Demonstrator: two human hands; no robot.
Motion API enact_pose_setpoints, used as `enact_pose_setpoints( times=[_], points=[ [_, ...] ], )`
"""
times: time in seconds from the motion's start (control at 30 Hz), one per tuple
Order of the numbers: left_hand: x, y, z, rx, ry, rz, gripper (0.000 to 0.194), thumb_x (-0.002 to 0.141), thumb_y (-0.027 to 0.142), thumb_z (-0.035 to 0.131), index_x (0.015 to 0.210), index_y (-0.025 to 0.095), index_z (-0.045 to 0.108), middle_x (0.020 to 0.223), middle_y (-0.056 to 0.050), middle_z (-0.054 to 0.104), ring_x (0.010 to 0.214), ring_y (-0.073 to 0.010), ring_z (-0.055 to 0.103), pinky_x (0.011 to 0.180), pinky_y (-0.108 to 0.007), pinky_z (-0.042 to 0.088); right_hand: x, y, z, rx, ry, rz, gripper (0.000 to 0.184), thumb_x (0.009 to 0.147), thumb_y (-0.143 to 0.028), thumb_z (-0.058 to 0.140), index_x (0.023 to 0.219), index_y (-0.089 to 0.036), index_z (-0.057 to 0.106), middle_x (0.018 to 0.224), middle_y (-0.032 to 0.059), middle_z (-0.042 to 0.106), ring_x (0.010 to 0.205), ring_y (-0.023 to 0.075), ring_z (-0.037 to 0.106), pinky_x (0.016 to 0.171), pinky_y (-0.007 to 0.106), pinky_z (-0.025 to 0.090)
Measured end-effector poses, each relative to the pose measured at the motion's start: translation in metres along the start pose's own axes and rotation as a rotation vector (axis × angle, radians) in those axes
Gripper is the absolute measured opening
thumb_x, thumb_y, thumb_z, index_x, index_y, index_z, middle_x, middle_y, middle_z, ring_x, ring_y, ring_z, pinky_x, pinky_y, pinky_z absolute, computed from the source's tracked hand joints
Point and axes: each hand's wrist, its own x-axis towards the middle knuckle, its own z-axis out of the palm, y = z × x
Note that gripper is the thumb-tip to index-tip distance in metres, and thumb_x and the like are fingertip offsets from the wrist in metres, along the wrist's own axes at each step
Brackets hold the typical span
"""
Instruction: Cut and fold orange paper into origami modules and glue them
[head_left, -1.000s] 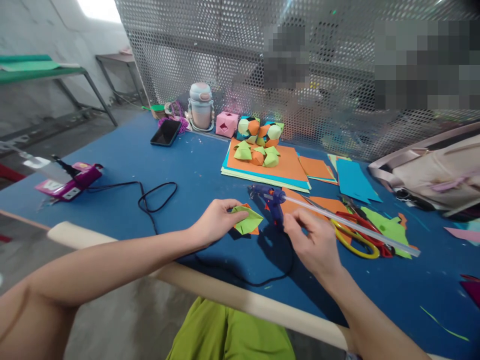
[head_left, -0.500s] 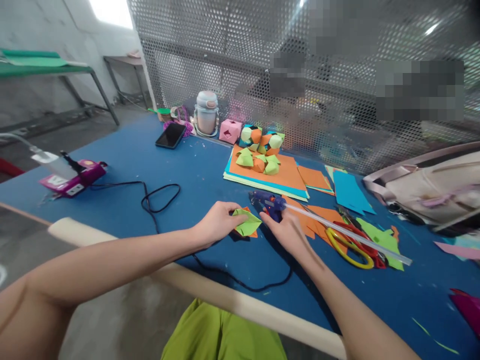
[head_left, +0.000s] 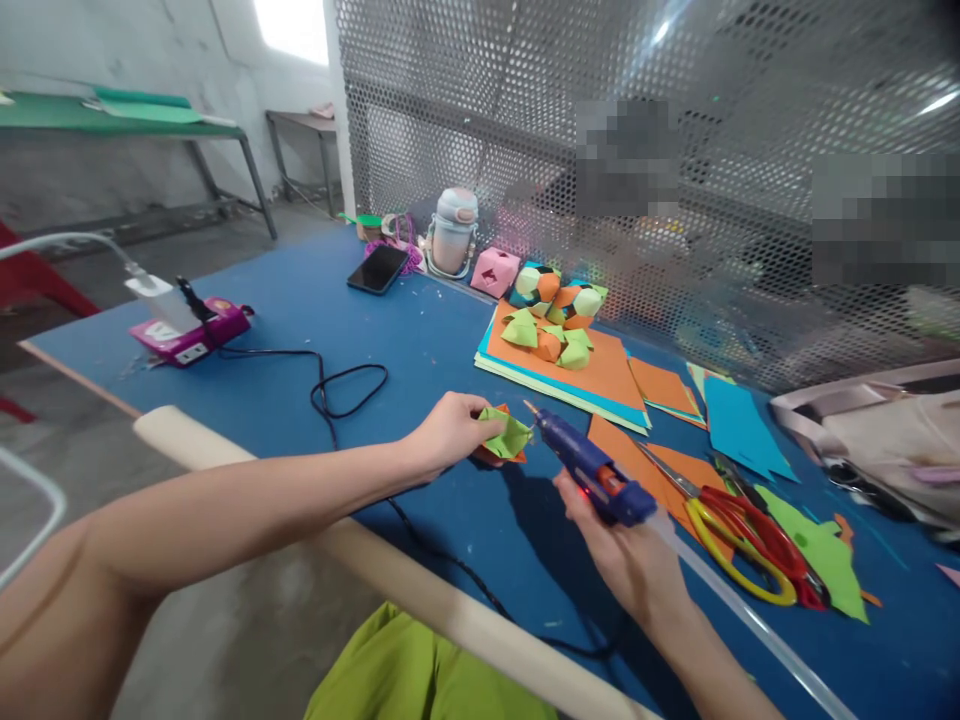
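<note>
Between the thumb and fingers of my left hand (head_left: 452,436) is a folded paper piece (head_left: 510,437), green on top with orange below. My right hand (head_left: 630,555) is wrapped round a blue glue gun (head_left: 596,465). Its nozzle points at the right corner of the folded paper, nearly touching it. From the gun's back a long clear glue stick (head_left: 757,610) sticks out. Several green, orange and pale folded paper shapes (head_left: 547,343) rest on a stack of coloured paper (head_left: 600,365) further back.
Scissors with red and yellow handles (head_left: 739,560) lie right, beside green scraps (head_left: 817,545) and blue paper (head_left: 750,425). A power strip (head_left: 191,340), phone (head_left: 379,268), bottle (head_left: 452,232) and pink paper box (head_left: 495,272) stand left and back. A black cord (head_left: 322,400) crosses the table. A bag (head_left: 892,430) lies far right.
The glue gun has turned and come nearer, its nozzle now at the paper's right corner. My left hand still holds the folded paper. The view has shifted left.
</note>
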Motion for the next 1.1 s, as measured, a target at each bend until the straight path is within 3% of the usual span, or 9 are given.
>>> enact_pose_setpoints(
  times=[0.27,0.57,1.1],
  points=[
    [-0.0019,0.0009,0.001,0.068,0.009,0.034,0.01,0.073,0.013,0.059,0.063,0.01,0.06,0.055,-0.001,0.064,0.048,-0.0113,0.061,0.05,-0.024,0.053,-0.0013,0.0007,0.0058,-0.021,-0.055,-0.148,0.025,0.086,-0.04,0.046,0.072,-0.023,0.058,0.053,0.0001,0.057,0.042,0.0153,0.051,0.043,0.026,0.043],
    [-0.003,-0.0007,0.0018,0.092,-0.008,0.036,0.009,0.072,0.012,0.057,0.064,0.011,0.06,0.055,0.001,0.064,0.048,-0.0111,0.061,0.049,-0.021,0.051,-0.0032,-0.0004,0.0047,-0.001,-0.128,-0.183,0.025,0.089,-0.041,0.045,0.076,-0.022,0.055,0.055,-0.0007,0.055,0.042,0.0141,0.05,0.041,0.025,0.04],
    [-0.0032,-0.0017,0.0,0.17,-0.011,0.08,0.009,0.071,0.013,0.058,0.062,0.012,0.059,0.052,0.002,0.061,0.045,-0.0112,0.061,0.043,-0.019,0.047,-0.0052,-0.0014,0.0046,-0.158,-0.056,-0.298,0.02,0.089,-0.039,0.049,0.077,-0.022,0.052,0.054,-0.0028,0.054,0.043,0.0122,0.051,0.044,0.022,0.04]
  ],
)
